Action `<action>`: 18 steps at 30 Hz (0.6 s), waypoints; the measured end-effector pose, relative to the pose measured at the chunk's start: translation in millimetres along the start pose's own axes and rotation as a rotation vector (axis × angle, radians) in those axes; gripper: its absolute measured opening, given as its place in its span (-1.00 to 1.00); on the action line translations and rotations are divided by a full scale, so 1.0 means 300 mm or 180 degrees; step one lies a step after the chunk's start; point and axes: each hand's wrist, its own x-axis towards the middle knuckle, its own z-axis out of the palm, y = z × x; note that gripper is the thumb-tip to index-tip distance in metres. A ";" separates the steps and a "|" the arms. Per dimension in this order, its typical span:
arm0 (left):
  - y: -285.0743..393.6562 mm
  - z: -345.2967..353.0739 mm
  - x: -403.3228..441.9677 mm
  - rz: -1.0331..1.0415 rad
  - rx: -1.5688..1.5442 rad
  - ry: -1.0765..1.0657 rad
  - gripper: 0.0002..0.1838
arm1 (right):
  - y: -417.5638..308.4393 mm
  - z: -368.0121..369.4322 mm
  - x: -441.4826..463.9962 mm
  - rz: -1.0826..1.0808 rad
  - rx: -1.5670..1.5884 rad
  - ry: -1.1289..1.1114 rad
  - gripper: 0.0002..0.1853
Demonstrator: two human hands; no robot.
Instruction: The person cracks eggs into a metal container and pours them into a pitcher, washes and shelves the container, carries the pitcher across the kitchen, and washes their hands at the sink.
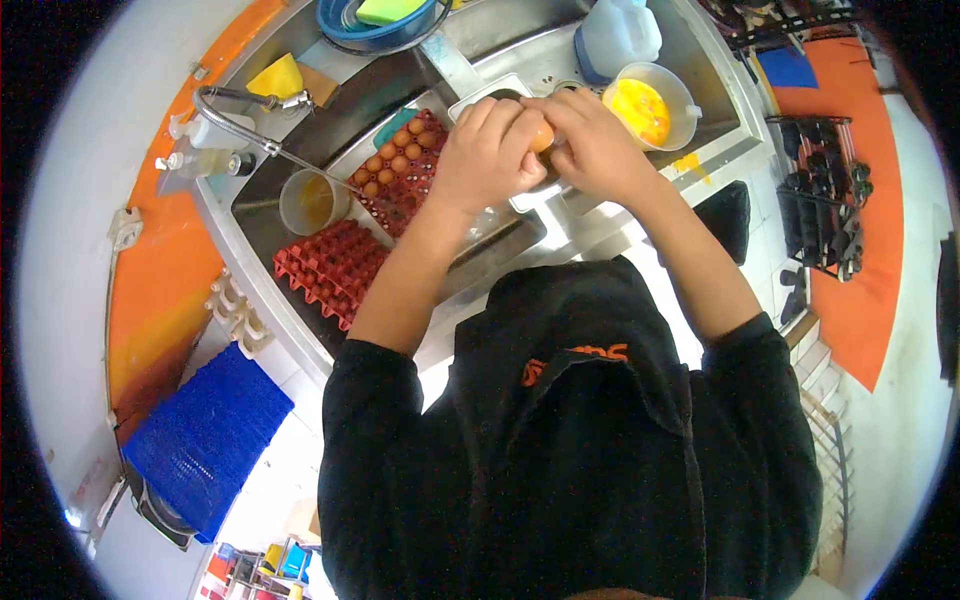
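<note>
A brown egg [541,136] is between my two hands, above a white rectangular container [528,203] whose inside my hands mostly hide. My left hand [488,152] curls its fingers around the egg from the left. From the other side, my right hand [594,148] closes on it with bent fingers. Beyond my right hand stands a translucent jug [690,118] with yellow yolks [638,110] in it. Left of my left hand, several brown eggs [399,164] sit in a red egg tray [405,196].
Stacked red egg trays [333,268] and a translucent container [292,205] of yellowish liquid stand in the left sink. A hose faucet [235,118] reaches over it. At the back are a blue basin [377,35] and a cloudy plastic jug [622,40]. Yellow liquid [692,165] marks the counter edge.
</note>
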 end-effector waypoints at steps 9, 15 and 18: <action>0.005 -0.065 -0.071 -0.0308 -0.0178 0.0095 -0.47 | 0.091 -0.006 -0.210 0.1612 0.3567 0.0183 -0.47; -0.225 -0.015 -0.508 -0.3218 -0.1161 0.1223 -0.74 | 0.385 -0.129 -0.769 0.2710 0.4428 0.2320 -0.44; -0.374 0.031 -0.794 -0.4875 -0.2179 0.1366 -0.77 | 0.482 -0.166 -0.988 0.4348 0.4945 0.4276 -0.42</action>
